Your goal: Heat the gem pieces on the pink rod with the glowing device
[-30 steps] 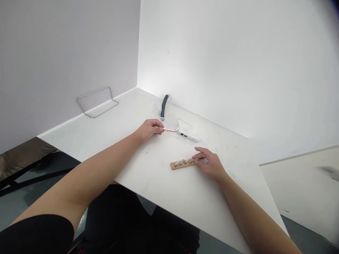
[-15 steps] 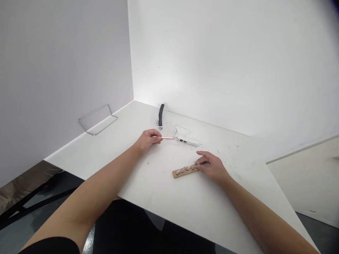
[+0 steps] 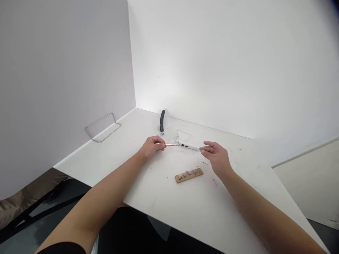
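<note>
My left hand is closed in a pinch around a slim pink pen-like stick, whose right end points at a white device. The device is long and narrow, with dark marks near its left end, and lies on the table. At its right end, my right hand has thumb and fingertip pressed together; whether they grip the device or something tiny I cannot make out. Nearer to me lies a small wooden strip holding a row of several short, clear and pinkish pieces, with neither hand on it.
A black curved handle with clear plastic around it stands near the back wall. A bent metal wire frame leans at the left wall. Dark specks dot the white table, which ends at its front edge close to me.
My right hand has let go of the wooden strip and moved up and away to the right end of the white device. My left hand keeps the pink stick; the view has shifted slightly.
</note>
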Demonstrator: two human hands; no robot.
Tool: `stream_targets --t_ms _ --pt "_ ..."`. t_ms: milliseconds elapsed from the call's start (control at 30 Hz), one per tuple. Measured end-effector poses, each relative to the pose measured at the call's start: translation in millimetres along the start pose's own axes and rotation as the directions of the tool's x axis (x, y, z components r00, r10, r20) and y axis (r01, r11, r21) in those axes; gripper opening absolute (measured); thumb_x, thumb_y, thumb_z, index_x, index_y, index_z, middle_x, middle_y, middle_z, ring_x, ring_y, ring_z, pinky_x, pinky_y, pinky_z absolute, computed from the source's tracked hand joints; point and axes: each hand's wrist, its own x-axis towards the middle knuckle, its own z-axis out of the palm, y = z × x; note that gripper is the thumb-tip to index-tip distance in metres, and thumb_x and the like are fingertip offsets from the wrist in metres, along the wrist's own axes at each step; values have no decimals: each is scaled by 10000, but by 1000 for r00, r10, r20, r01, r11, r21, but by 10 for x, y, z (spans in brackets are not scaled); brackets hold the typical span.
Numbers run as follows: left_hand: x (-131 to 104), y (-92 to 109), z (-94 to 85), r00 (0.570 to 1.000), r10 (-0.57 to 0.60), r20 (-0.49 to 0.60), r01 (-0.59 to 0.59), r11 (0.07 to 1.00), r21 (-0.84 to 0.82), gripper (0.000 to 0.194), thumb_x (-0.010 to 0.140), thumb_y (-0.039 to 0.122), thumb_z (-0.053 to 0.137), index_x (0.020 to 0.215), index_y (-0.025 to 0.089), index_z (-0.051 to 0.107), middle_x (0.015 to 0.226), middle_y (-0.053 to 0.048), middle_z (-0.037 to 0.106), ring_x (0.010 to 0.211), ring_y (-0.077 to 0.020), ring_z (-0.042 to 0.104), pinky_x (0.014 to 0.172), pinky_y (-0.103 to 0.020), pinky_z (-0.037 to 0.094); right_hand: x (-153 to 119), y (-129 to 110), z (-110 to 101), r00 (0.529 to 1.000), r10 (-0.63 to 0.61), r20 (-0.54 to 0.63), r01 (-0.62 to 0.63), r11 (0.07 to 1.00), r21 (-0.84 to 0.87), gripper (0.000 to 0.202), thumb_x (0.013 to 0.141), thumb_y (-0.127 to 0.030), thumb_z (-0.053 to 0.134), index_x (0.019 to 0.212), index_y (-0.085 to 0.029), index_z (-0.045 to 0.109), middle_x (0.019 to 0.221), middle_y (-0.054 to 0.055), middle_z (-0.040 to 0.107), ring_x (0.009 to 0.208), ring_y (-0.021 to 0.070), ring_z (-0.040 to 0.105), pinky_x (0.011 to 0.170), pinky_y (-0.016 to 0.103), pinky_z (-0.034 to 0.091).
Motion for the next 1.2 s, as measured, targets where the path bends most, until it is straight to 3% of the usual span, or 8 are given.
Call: stream_targets --t_ms 133,300,600,967,1200 --pt "2 -7 12 1000 12 -6 -13 1000 -25 171 577 171 739 661 126 596 607 -16 645 570 -109 593 630 -248 431 131 -132 384 996 -46 82 28 977 211 353 559 -234 787 883 -205 651 682 0 676 799 193 656 755 352 508" --pt "0 6 15 999 11 -36 -12 999 -39 191 558 171 749 626 122 579 590 -21 644 547 -108 581 598 -244 413 242 -155 686 991 -43 126 7 962 273 271 529 -214 794 762 -189 659 709 27 705 683 153 634 687 321 501" --pt "23 -19 30 1000 6 -27 -7 1000 -15 186 559 175 761 625 122 595 596 -27 658 550 -112 582 623 -262 419 264 -70 753 989 -43 142 -3 953 303 258 544 -210 794 758 -189 652 719 24 703 665 144 620 674 325 504" --pt "11 -14 38 1000 14 -18 -13 1000 18 165 569 160 750 624 124 599 589 -22 653 541 -106 572 608 -253 410 237 -179 760 989 7 149 -69 907 416 215 544 -204 793 688 -196 634 696 0 688 604 128 615 678 346 540" --pt "11 -38 25 1000 20 -13 -20 999 27 174 570 177 759 630 126 604 576 -18 646 545 -113 577 616 -260 417 196 -216 786 987 11 159 -73 915 396 207 552 -206 793 682 -192 633 705 5 692 621 126 627 706 339 549"
